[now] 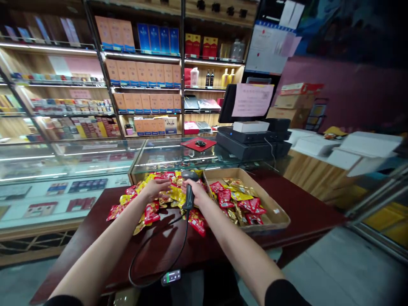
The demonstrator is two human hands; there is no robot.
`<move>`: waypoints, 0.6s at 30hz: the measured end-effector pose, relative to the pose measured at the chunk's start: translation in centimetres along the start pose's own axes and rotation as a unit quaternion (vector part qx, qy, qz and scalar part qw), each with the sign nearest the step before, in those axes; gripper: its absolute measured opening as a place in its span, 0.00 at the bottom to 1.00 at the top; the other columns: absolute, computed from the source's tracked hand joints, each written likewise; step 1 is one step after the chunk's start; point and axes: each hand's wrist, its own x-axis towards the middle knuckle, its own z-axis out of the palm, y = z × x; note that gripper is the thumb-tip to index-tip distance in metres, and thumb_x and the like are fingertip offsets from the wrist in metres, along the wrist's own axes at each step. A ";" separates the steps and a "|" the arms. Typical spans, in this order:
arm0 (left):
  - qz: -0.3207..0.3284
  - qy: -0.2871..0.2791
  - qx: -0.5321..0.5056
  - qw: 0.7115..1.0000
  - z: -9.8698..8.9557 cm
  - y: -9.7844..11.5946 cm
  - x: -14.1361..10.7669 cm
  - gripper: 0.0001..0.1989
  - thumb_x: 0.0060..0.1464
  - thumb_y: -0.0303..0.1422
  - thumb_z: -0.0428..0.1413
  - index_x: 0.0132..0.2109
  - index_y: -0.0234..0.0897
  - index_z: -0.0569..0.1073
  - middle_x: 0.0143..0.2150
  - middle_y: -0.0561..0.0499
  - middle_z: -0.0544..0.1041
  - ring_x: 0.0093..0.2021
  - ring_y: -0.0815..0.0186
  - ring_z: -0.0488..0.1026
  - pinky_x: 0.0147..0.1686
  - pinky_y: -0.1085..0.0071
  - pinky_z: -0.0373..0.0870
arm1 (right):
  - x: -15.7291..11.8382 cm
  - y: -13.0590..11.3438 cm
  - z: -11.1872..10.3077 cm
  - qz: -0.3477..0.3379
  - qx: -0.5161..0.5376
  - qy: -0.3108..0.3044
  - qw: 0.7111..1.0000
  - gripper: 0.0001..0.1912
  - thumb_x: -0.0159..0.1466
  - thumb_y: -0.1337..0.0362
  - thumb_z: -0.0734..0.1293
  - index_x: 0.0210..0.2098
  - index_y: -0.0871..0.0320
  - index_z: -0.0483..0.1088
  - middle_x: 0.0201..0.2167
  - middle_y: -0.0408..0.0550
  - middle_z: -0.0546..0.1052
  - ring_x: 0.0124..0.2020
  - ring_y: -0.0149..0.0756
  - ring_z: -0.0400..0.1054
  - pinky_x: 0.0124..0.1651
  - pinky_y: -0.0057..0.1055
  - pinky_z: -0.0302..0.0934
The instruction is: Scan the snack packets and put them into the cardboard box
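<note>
Our right hand point(194, 193) grips the black plastic handheld scanner point(188, 198) over the dark-red desk point(302, 202); at its nine o'clock, our open left hand point(155, 189) is by shiny red-and-yellow packets point(151, 212). Slack cable point(186, 238) helps us aim steadily.

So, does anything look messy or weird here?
Yes, the loose packets look messy. They're heaped and spread across the dark red table, while others sit inside the cardboard tray. It might be on purpose, though. I can't see any spills.
</note>
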 end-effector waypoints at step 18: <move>0.156 0.183 0.587 0.773 -1.6 -10.6 -6.7 0.27 0.52 0.29 0.53 0.60 0.29 0.66 0.56 0.35 0.70 0.55 0.53 0.68 0.53 0.63 0.60 | -2.5 13.3 3.7 0.133 0.009 -0.022 0.991 0.04 0.53 0.70 0.65 0.28 0.64 0.71 0.18 0.44 0.73 0.18 0.28 0.66 0.24 0.25 0.60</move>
